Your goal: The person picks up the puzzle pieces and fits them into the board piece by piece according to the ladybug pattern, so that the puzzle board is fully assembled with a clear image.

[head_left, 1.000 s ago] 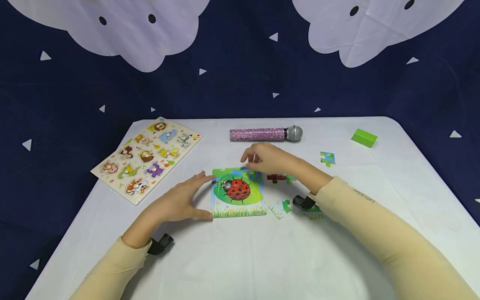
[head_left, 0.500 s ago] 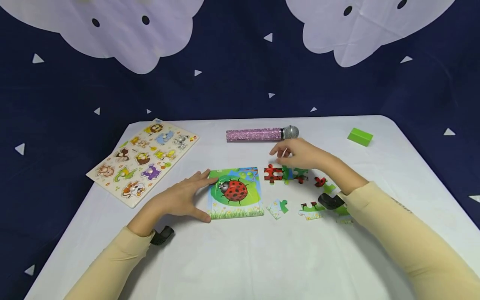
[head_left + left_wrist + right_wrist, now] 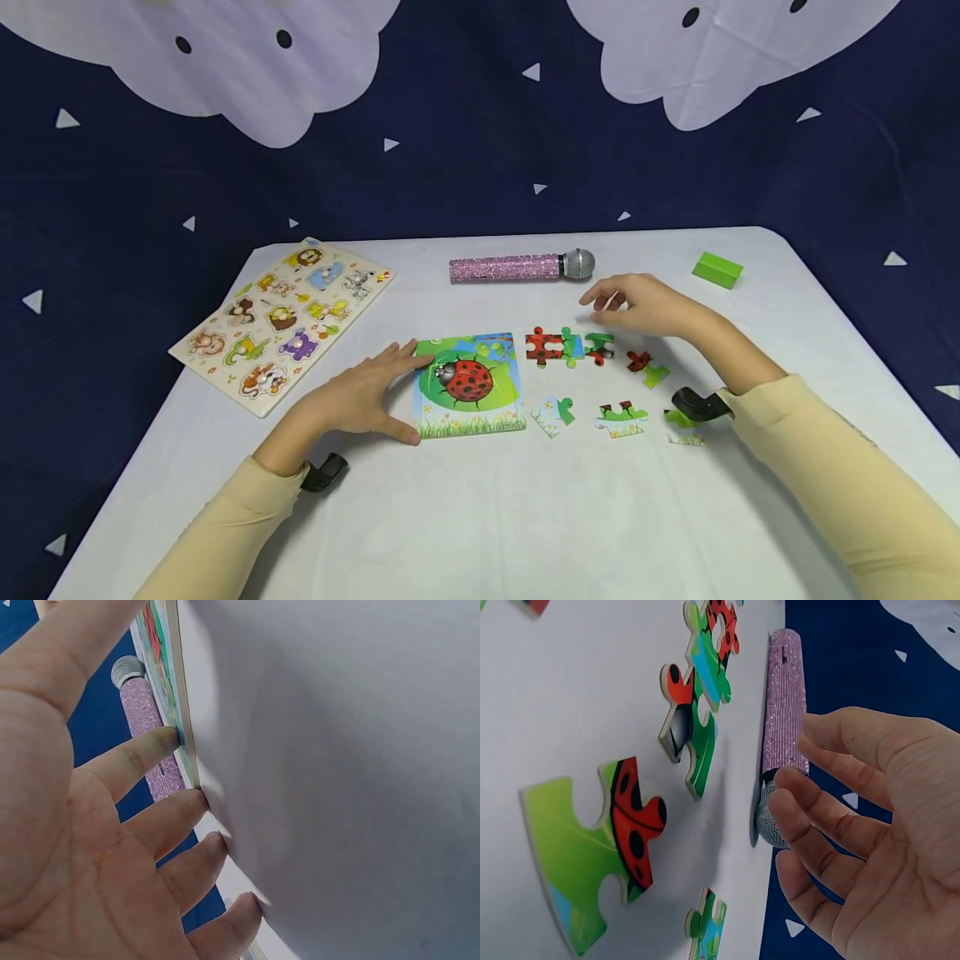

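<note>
A square ladybug puzzle board (image 3: 465, 385) lies flat on the table. My left hand (image 3: 356, 396) rests at its left side, fingers and thumb spread and extended, index fingertip and thumb touching its edge. The right hand (image 3: 651, 305) hovers above the table right of the board, fingers loosely bent, holding nothing. Below it lie several loose jigsaw pieces: a red one (image 3: 543, 347), a green-blue one (image 3: 572, 343) and a green one with red (image 3: 600, 347). In the right wrist view, a green piece with red wing (image 3: 622, 840) is close, and a blue-green piece (image 3: 714, 934) shows.
A pink glitter microphone (image 3: 517, 267) lies behind the board. An animal peg puzzle (image 3: 281, 325) is at the back left, a green block (image 3: 717, 270) at the back right. Grass-edged pieces, including a corner one (image 3: 552, 416) and a wider one (image 3: 621, 420), lie nearer the front.
My right hand has moved right from the board's top right corner, uncovering that corner and the red piece. The left hand stays at the board's left edge. The view has shifted slightly.
</note>
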